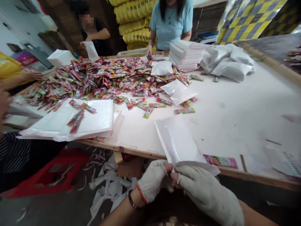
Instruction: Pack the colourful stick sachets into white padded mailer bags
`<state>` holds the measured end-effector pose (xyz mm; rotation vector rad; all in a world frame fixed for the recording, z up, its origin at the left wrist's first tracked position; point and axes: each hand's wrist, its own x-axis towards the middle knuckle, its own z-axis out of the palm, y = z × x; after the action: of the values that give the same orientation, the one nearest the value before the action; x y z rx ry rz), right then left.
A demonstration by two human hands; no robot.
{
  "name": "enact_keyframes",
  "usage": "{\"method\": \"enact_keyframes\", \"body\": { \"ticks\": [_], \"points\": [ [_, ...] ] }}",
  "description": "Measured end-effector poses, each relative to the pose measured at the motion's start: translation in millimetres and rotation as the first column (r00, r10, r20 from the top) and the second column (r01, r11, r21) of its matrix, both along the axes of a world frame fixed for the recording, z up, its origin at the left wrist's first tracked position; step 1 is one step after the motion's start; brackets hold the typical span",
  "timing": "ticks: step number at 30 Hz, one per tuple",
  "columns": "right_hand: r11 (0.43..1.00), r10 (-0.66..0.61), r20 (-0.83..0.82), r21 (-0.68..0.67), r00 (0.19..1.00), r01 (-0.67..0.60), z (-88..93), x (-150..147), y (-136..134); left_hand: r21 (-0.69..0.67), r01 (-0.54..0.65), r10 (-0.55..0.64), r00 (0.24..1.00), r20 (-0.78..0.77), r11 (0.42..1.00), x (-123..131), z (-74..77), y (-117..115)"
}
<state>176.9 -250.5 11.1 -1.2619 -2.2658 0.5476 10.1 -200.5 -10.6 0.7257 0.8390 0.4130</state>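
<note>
A white padded mailer (177,138) lies at the table's front edge, its near end toward me. At that end my left hand (154,179), in a white knit glove with a red cuff, pinches the mailer's edge with bare fingertips. Close beside it, almost touching, my right hand (207,191) in a similar glove grips the same edge with thumb and finger. What exactly sits between the fingertips is partly hidden. Just right of the mailer, a pink and green snack packet (221,161) lies along the table edge, partly under the mailer's flap.
A wide pile of snack packets (101,75) covers the table's far left. Padded mailers (98,116) lie left, with several packets on top. Stacked mailers (185,55) and filled ones (230,61) stand behind. Co-workers surround the table (237,116). Paper strips and a red crate (54,175) are below.
</note>
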Motion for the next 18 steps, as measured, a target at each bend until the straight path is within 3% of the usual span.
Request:
{"method": "enact_keyframes", "body": {
  "ticks": [3,6,10,15,16,18],
  "points": [
    [0.992,0.028,-0.020,0.124,0.999,-0.025,12.1,-0.4,2.9,-0.008,-0.040,0.041,0.996,0.080,0.999,5.3,9.5,2.9],
    [0.982,0.028,-0.158,0.188,0.987,0.002,18.8,5.5,4.0,-0.006,-0.079,0.079,0.993,0.090,0.997,1.8,16.1,6.7],
    [0.997,-0.070,-0.274,0.015,0.959,0.077,13.9,13.2,7.6,-0.004,-0.057,0.057,0.997,0.059,0.998,1.6,22.7,7.1],
    [0.999,0.035,-0.438,0.008,0.898,-0.035,24.7,8.3,15.0,-0.114,-0.073,0.091,0.983,0.161,0.991,13.2,35.7,5.0],
    [1.000,0.002,-0.493,-0.026,0.870,-0.017,30.8,10.4,14.2,-0.114,-0.081,0.100,0.981,0.166,0.990,12.8,37.1,6.3],
    [0.972,-0.145,-0.582,-0.233,0.800,0.007,40.9,22.4,8.9,-0.085,-0.111,0.123,0.982,0.141,0.990,6.4,37.1,10.2]
  ]
}}
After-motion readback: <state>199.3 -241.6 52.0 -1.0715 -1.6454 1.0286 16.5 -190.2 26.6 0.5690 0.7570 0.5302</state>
